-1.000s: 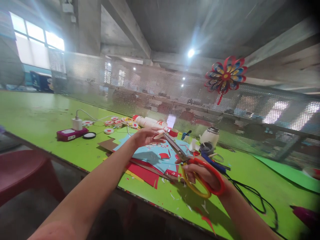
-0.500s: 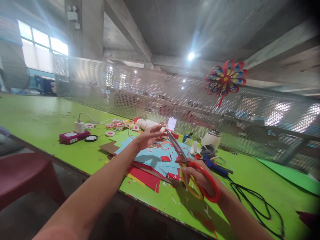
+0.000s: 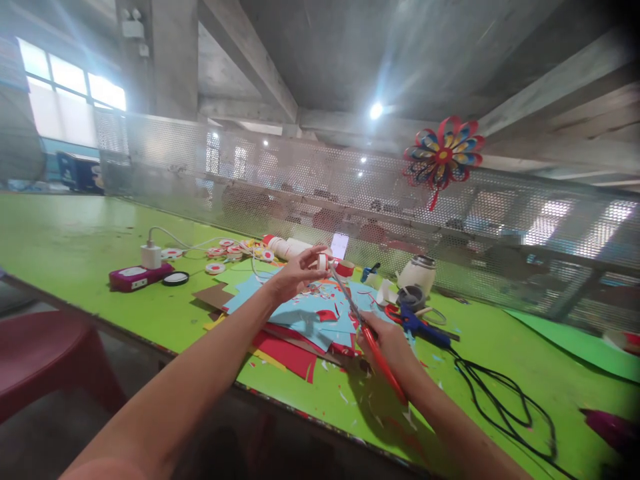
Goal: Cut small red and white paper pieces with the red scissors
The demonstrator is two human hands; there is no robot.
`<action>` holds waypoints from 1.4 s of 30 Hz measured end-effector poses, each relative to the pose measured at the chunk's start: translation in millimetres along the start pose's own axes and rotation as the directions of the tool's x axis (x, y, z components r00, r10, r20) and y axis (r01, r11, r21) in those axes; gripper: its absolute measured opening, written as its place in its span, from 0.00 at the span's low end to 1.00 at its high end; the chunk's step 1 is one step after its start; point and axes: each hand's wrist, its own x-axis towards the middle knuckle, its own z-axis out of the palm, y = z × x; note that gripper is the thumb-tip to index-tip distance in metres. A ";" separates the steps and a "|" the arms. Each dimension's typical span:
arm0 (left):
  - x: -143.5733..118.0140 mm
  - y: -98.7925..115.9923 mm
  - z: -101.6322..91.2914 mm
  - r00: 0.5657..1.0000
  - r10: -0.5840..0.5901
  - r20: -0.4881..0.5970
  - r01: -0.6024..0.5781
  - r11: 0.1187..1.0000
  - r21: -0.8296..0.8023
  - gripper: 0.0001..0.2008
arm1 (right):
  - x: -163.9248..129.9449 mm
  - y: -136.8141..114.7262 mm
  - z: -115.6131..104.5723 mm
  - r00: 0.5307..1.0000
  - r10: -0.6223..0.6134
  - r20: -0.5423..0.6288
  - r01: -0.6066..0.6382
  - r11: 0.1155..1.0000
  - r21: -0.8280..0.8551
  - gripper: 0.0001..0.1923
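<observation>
Above the lime-green counter (image 3: 90, 233), the right hand (image 3: 387, 343) has rolled the red-handled scissors (image 3: 367, 333) edge-on, blades meeting the small red-and-white paper disc (image 3: 324, 261) pinched by the left hand (image 3: 295, 273).

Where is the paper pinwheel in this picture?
In the head view, the paper pinwheel hangs upper right on the perforated mesh screen, above the white jar.

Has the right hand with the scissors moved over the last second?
Yes. The right hand drew left with the scissors, away from the blue glue gun.
</observation>
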 end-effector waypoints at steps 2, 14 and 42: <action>0.4 -0.8 -0.5 1.000 -0.020 0.013 0.020 1.000 -0.003 0.30 | -1.3 -2.8 -0.2 1.000 -0.017 0.002 0.017 1.000 -0.019 0.18; -0.4 -0.5 -0.4 0.997 -0.030 0.064 0.032 0.999 -0.041 0.25 | -2.1 -4.8 0.2 1.000 -0.015 0.006 0.016 0.998 -0.061 0.18; 0.8 -7.3 0.3 0.999 -0.039 0.032 0.038 0.999 0.013 0.23 | -4.3 -7.5 2.5 1.000 0.004 -0.008 -0.005 0.988 -0.151 0.20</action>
